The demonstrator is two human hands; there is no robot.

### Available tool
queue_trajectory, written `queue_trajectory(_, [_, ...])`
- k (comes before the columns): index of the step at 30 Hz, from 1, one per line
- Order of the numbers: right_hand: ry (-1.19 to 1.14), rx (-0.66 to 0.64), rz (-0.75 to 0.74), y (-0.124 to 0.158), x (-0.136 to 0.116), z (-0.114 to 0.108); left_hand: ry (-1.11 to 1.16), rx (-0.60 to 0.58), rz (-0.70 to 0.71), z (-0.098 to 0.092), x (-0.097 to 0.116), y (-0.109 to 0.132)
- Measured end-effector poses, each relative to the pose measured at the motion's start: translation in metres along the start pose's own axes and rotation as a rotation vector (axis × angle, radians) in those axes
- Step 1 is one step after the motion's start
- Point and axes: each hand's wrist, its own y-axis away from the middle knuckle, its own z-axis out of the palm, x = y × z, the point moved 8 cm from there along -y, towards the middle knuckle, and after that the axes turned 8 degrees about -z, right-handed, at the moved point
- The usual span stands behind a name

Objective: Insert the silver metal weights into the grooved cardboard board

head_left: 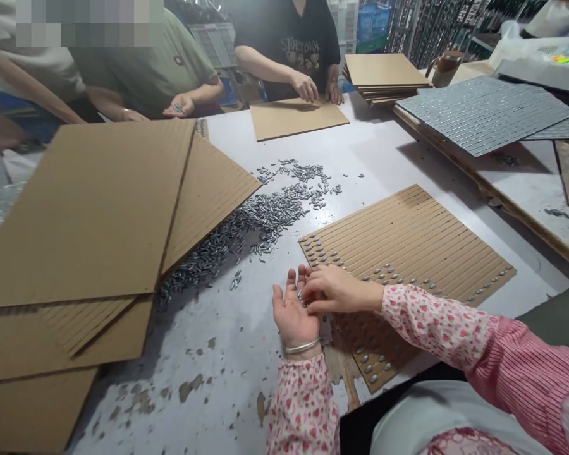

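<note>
My left hand (296, 319) is palm up with its fingers loosely curled, and a few small silver spindle-shaped pieces (302, 299) lie in it. Over that palm, the bent fingers of my right hand (336, 289) are drawn together at the pieces; what is between the fingertips is hidden. Beneath my right forearm lies a ridged cardboard sheet (408, 234), with silver pieces set in its grooves along the left and near sides. Part of that sheet is covered by my arm. To the left, a large heap of the same silver pieces (270, 218) spreads over the white table (208, 392).
Stacked cardboard sheets (99, 202) overhang the heap on the left. Across the table, one person works over a flat cardboard sheet (298, 118), and another holds pieces in a hand (181, 105). Filled grey sheets (483, 114) and a cardboard stack (384, 71) stand at the right.
</note>
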Motion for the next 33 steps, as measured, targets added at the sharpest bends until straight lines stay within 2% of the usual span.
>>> queue_trajectory(3, [0.093,-0.021,0.002,-0.003,-0.003,0.009,-0.006,0.01,-0.014,-0.002,-0.002,0.0])
queue_trajectory(8, [0.169,-0.08,-0.191,-0.001,-0.006,0.012,-0.043,-0.019,-0.047,-0.001,-0.006,-0.002])
queue_trajectory(11, [0.177,-0.115,-0.192,0.0,-0.007,0.013,-0.05,-0.018,-0.063,-0.001,-0.007,-0.001])
queue_trajectory(14, [0.119,-0.058,-0.074,-0.002,-0.001,0.005,-0.068,-0.022,-0.066,0.001,-0.007,0.0])
queue_trajectory(16, [-0.022,0.082,0.058,0.0,0.012,-0.012,-0.054,-0.018,-0.028,0.002,-0.003,0.001])
queue_trajectory(19, [-0.235,0.339,0.293,0.011,0.053,-0.039,-0.001,-0.019,0.035,0.003,0.003,0.0])
queue_trajectory(21, [-0.336,0.412,0.46,0.022,0.085,-0.046,0.033,-0.025,0.04,0.002,0.004,-0.001])
queue_trajectory(24, [-0.412,0.407,0.635,0.036,0.12,-0.044,0.072,-0.016,0.021,-0.002,0.004,-0.004])
queue_trajectory(26, [-0.355,0.401,0.662,0.039,0.128,-0.044,0.071,-0.025,0.014,-0.003,0.004,-0.005])
queue_trajectory(33, [0.182,0.314,0.571,0.031,0.116,-0.044,0.046,-0.045,0.019,-0.003,0.004,-0.007])
